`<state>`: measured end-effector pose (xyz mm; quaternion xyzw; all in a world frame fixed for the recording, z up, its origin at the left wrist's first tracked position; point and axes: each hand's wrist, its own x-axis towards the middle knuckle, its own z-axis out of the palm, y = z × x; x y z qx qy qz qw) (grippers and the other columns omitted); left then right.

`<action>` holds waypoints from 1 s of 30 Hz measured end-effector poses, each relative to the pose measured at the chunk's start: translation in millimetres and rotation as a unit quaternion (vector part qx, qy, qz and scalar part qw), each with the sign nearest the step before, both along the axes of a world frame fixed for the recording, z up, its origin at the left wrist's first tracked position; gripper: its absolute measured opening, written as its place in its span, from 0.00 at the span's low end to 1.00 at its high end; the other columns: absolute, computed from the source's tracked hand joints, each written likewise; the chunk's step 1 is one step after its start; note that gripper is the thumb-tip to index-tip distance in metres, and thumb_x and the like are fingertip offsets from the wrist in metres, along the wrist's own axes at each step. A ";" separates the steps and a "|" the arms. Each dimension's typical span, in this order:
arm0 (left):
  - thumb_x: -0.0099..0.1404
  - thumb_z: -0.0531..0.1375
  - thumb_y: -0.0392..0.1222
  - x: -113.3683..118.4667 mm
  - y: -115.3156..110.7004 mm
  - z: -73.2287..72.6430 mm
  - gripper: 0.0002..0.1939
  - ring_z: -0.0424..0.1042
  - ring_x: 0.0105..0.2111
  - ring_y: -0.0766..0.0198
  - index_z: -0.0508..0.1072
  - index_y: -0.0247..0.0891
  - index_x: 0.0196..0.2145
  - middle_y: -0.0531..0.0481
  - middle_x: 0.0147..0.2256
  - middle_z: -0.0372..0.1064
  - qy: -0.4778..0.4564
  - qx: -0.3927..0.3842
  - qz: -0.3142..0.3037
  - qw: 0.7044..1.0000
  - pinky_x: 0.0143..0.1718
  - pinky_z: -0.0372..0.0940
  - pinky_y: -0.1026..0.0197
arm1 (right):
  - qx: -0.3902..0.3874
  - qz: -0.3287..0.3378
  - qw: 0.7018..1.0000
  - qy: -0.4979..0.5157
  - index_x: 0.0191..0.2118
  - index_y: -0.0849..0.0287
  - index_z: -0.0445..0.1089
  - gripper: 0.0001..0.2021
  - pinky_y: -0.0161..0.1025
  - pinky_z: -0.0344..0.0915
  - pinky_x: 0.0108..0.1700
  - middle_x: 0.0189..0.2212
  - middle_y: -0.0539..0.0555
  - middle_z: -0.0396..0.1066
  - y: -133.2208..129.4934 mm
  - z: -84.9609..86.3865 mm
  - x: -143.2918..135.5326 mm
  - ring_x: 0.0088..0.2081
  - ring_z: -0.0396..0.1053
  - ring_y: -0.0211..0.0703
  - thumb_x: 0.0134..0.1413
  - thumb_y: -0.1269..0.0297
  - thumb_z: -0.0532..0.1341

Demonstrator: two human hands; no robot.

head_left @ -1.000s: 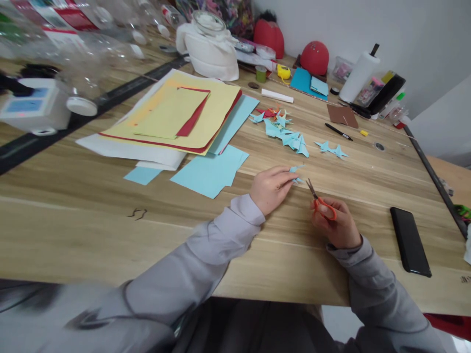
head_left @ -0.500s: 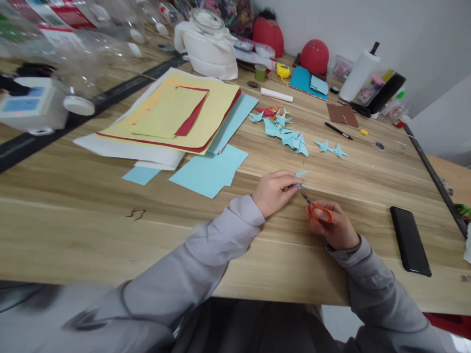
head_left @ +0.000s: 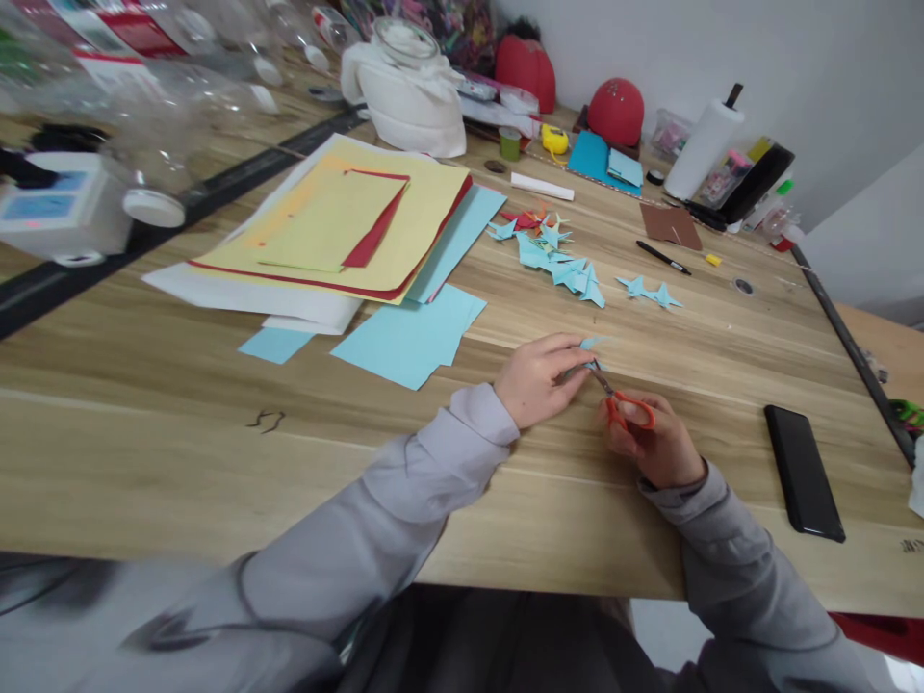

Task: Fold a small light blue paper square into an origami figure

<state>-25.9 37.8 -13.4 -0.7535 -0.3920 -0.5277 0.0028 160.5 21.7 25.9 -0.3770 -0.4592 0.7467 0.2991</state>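
My left hand [head_left: 543, 378] pinches a small piece of folded light-blue paper [head_left: 593, 343], which is partly hidden behind the fingers. My right hand [head_left: 654, 441] grips small orange-handled scissors [head_left: 635, 411], with fingers in the handle loops. Their metal blades point up and left and reach the paper at my left fingertips. Beyond the hands lie several folded light-blue paper figures [head_left: 577, 277] in a cluster, with some red and orange ones [head_left: 530, 220]. Two more small blue folded figures [head_left: 650, 292] sit to the right.
Blue sheets [head_left: 404, 337] and a stack of yellow paper [head_left: 425, 226] lie at left. A black phone [head_left: 803, 472] rests at right; a black pen [head_left: 664, 258] and brown paper [head_left: 671, 226] are farther back. Plastic bottles [head_left: 155, 183] occupy the far left.
The scissor handles have spread a little wider and the right hand has shifted slightly. The left hand stays nearly in place on the paper.
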 end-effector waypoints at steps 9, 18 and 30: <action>0.68 0.53 0.35 -5.9 0.4 -2.5 0.12 0.76 0.44 0.61 0.74 0.36 0.44 0.41 0.43 0.75 0.069 0.013 0.031 0.997 0.44 0.72 0.59 | 0.009 -0.003 1.000 0.011 0.23 0.62 0.69 0.13 0.34 0.40 0.18 0.10 0.44 0.56 0.0 1.8 1.3 0.13 0.46 0.29 0.45 0.56 0.64; 0.67 0.54 0.37 -2.2 -3.3 4.6 0.07 0.75 0.35 0.64 0.71 0.36 0.39 0.45 0.38 0.76 0.035 -0.069 0.002 0.997 0.38 0.70 0.63 | 0.004 0.006 1.000 0.027 0.26 0.63 0.70 0.13 0.34 0.40 0.18 0.10 0.44 0.56 1.4 0.8 3.2 0.13 0.46 0.29 0.45 0.56 0.64; 0.62 0.60 0.39 1.9 -1.1 4.4 0.04 0.69 0.23 0.71 0.72 0.36 0.35 0.52 0.29 0.74 -0.101 -0.169 -0.040 0.980 0.27 0.66 0.69 | -0.012 0.005 1.000 0.011 0.26 0.62 0.68 0.13 0.34 0.39 0.17 0.09 0.43 0.57 0.8 2.8 2.2 0.12 0.45 0.28 0.44 0.55 0.64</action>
